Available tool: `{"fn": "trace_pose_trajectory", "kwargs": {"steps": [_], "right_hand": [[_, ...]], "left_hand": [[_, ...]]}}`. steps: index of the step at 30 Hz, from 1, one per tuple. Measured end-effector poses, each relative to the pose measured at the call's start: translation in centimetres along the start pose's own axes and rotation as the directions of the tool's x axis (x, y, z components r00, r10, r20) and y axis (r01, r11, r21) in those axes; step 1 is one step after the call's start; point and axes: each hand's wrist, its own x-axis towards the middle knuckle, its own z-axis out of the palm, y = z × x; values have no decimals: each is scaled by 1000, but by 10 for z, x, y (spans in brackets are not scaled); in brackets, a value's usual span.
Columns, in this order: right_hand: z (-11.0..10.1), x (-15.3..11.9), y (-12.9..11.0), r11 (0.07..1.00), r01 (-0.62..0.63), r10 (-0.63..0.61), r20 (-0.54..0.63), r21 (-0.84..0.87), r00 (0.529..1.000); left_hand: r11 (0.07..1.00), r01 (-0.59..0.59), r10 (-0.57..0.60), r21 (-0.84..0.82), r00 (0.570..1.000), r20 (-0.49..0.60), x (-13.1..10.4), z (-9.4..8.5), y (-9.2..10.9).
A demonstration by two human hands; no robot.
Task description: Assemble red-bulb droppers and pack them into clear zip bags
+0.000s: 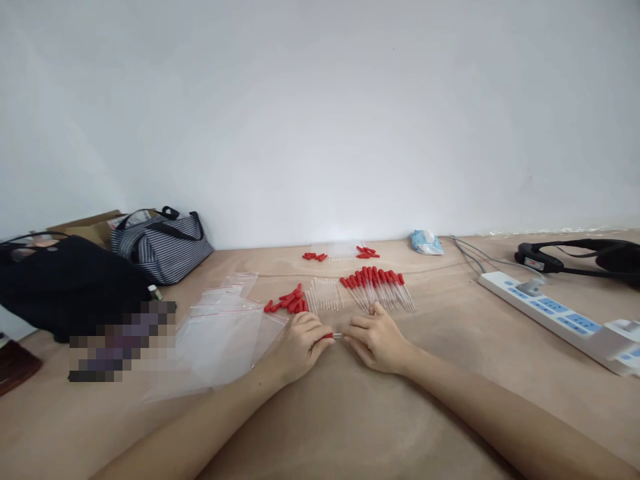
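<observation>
My left hand (304, 341) pinches a red rubber dropper bulb (329, 335), mostly covered by the fingers. From its end a clear glass dropper tube (337, 335) runs across to my right hand (373, 339), whose fingers are closed on it. The bulb and tube are in line and touching. Just beyond my left hand lies a pile of loose red bulbs (287, 301). Bare glass tubes (324, 293) are laid side by side to the right of that pile. A fan of droppers with red bulbs (375, 277) lies beyond my right hand.
Clear zip bags (220, 343) spread left of my left forearm. More tubes and red bulbs (367, 253) lie by the wall. A striped bag (163, 247) and dark bag (65, 280) stand left; a tissue pack (426, 242), power strip (555, 313) and black headset (575, 257) lie right.
</observation>
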Motion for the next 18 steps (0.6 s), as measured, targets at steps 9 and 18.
{"fn": "trace_pose_trajectory", "kwargs": {"steps": [9,18], "right_hand": [[2,-3,29,917,-397,392,-86,-47,916],[16,34,51,615,-777,773,-86,-135,628]], "left_hand": [[980,198,-200,-32,977,-77,-6,1,-6],[978,210,-207,-14,972,111,0,-4,-1]]}}
